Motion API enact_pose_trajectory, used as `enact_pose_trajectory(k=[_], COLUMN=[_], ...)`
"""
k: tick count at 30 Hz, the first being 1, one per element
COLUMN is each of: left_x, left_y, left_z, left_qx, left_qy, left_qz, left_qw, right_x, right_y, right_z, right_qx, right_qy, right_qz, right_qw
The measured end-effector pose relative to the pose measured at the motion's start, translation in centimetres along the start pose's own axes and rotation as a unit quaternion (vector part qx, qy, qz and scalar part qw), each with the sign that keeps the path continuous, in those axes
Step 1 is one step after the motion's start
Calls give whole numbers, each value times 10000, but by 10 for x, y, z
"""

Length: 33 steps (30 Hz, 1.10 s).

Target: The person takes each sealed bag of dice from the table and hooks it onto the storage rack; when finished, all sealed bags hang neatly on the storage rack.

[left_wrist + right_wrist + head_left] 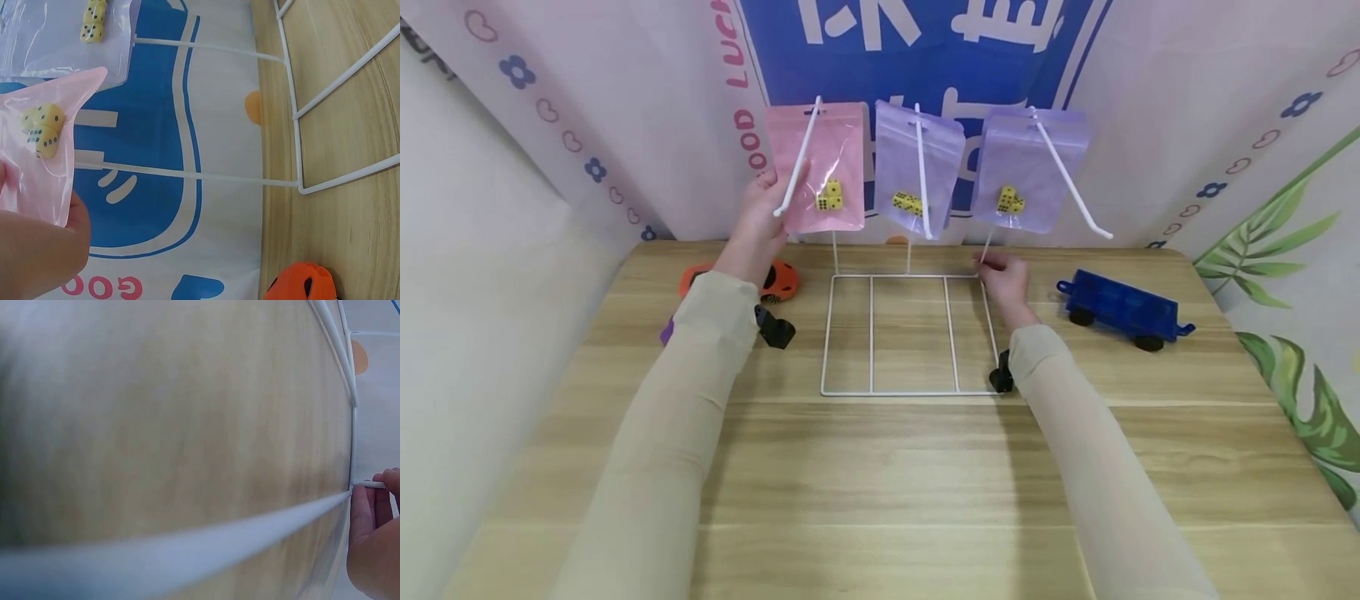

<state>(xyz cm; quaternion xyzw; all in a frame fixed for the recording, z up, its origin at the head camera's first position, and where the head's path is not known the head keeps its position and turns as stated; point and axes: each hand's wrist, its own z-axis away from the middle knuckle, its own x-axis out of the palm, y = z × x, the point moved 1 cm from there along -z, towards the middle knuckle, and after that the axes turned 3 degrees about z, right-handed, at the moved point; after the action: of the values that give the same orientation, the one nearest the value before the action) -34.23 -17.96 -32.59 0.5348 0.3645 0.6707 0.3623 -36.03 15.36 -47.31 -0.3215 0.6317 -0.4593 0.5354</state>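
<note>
A white wire display rack (913,393) stands on the table, with three long hooks. From its left hook hangs a pink zip bag (786,133) with yellow dice (830,197) inside. My left hand (762,212) grips that bag by its lower left side, and part of the fingers is hidden behind it. Purple bags (917,154) hang on the middle hook, and more purple bags (1032,158) hang on the right one, also with yellow dice showing. Low on the rack's right upright, my right hand (1007,282) pinches the white wire (375,484) near the base corner.
An orange toy car (784,282) sits behind my left forearm, with a bit of a purple object (667,330) beside it. To the right is a blue toy trailer (1123,307). A printed cloth (700,167) hangs behind the wooden table (880,492).
</note>
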Motion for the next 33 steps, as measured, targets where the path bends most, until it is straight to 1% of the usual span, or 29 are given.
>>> enact_pose_trajectory(k=[4, 10, 18, 22, 25, 28, 32, 33], left_x=[0, -1, -1, -3, -5, -7, -15, -18], left_y=[2, 2, 2, 2, 1, -3, -10, -12], left_z=[-4, -8, -10, -10, -12, -15, -17, -16], left_qx=[-75, -58, -10, -80, -230, -325, -465, -553], left_qy=[-24, 0, -37, -109, -82, -42, 130, 190], left_qz=[54, 248, 214, 316, 402, 277, -194, -326], left_qw=[10000, 9997, 9998, 9994, 9989, 9991, 9986, 9978], right_x=[1, 2, 1, 1, 0, 0, 0, 0], right_y=[0, -1, 0, -1, -1, -1, -1, -1], right_z=[0, 1, -1, -1, -1, 0, 0, 0], right_qx=[28, 22, -49, -15, 24, 50, 60, 62], right_qy=[1, 4, -2, -34, -51, -63, -59, -68], right_qz=[-46, -33, -76, -20, 52, 83, 64, 87], right_qw=[10000, 10000, 10000, 10000, 10000, 9999, 9999, 9999])
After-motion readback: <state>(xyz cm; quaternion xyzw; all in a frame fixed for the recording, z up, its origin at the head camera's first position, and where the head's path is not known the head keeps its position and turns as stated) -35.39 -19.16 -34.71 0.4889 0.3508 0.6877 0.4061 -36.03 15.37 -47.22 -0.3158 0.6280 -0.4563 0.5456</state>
